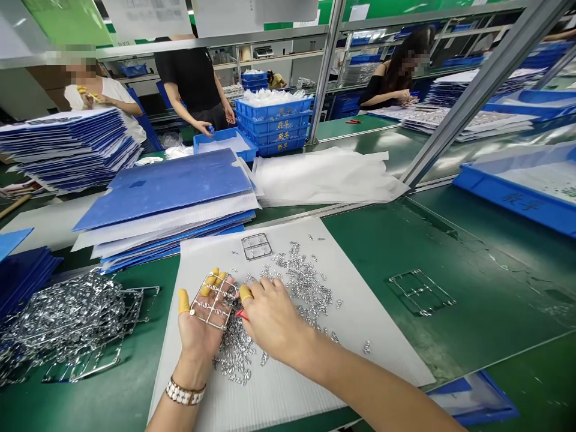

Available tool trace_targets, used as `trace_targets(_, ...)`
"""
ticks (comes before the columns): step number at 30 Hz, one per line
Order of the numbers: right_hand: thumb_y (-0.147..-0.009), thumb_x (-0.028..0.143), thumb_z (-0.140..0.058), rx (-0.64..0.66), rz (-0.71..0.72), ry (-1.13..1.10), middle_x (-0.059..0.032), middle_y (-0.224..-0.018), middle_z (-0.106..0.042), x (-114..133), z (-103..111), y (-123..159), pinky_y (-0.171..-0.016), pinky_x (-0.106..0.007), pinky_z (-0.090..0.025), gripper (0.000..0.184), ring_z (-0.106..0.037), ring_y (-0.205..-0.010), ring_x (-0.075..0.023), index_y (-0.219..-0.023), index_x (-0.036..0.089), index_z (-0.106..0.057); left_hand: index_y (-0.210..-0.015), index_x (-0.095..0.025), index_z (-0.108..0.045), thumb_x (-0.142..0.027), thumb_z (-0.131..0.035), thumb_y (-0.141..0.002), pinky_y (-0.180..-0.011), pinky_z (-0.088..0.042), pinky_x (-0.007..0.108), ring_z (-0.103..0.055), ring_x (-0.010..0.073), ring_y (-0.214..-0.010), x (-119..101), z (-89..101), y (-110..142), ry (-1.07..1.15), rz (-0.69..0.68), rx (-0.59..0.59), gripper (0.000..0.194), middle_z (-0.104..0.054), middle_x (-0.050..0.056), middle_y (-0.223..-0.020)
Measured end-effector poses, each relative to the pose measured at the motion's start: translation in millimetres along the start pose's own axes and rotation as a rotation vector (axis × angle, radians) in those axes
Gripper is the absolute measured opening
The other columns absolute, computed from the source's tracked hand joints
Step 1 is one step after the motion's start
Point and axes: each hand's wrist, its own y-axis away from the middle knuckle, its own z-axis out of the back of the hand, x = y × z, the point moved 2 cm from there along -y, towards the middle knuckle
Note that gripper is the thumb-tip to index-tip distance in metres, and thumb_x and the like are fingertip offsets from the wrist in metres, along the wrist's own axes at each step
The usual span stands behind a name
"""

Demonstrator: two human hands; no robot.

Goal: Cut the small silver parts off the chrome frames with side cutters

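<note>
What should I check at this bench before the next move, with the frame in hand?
1. The left hand holds the metal frame firmly: ok.
2. Yellow finger cots cover the left fingers and right thumb: ok.
3. The red-handled cutters are in the right hand: ok.
4. The cutter blades are seated on the frame: cannot tell, the hands hide them.
5. The small metal pieces lie within the white corrugated sheet: ok.
</note>
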Motion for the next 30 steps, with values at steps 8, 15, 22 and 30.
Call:
trace_targets(8,-0.086,0.031,-0.054,0.045,0.015,-0.080,-0.0151,-0.097,-0.064,11,-6,0,-0.080,-0.046,-0.042,0.028,-0.056,-0.092,-0.0309,-0.104,0.011,-0.062,-0.116,-0.016,-0.067,-0.063,-0.041,-0.086,-0.086,-0.051,0.042,-0.057,0.0303,-0.117,2,-5.1,3,-0.047,-0.031,-0.037,0.062,-0.065,0.014,-0.122)
trace_targets(15,-0.086,0.031,-0.054,0.026,0.009,-0.074,-0.0150,-0.096,-0.064,10,-5,0,-0.081,-0.045,-0.042,0.027,-0.055,-0.092,-0.0298,-0.103,0.011,-0.062,-0.118,-0.017,-0.066,-0.063,-0.039,-0.087,-0.079,-0.051,0.037,-0.057,0.0297,-0.116,2,-6.1,3,-0.062,-0.042,-0.065,0.062,-0.064,0.013,-0.123)
trace_targets(22,-0.083,0.024,-0.057,0.022,0.036,-0.018,-0.0152,-0.092,-0.063,15,-14,-3,-0.075,-0.044,-0.045,0.025,-0.057,-0.087,-0.0301,-0.102,0.010,-0.062,-0.115,-0.015,-0.067,-0.064,-0.038,-0.087,-0.079,-0.052,0.037,-0.059,0.0291,-0.113,4,-6.5,3,-0.050,-0.048,-0.084,0.063,-0.065,0.014,-0.121)
trace_targets(30,-0.081,0.023,-0.059,0.007,-0.012,-0.160,-0.0134,-0.096,-0.065,3,-7,1,-0.080,-0.042,-0.044,0.029,-0.059,-0.091,-0.0281,-0.108,0.012,-0.061,-0.118,-0.017,-0.065,-0.066,-0.036,-0.086,-0.083,-0.052,0.039,-0.056,0.0295,-0.117,3,-6.2,5,-0.124,-0.119,-0.053,0.066,-0.061,0.013,-0.128)
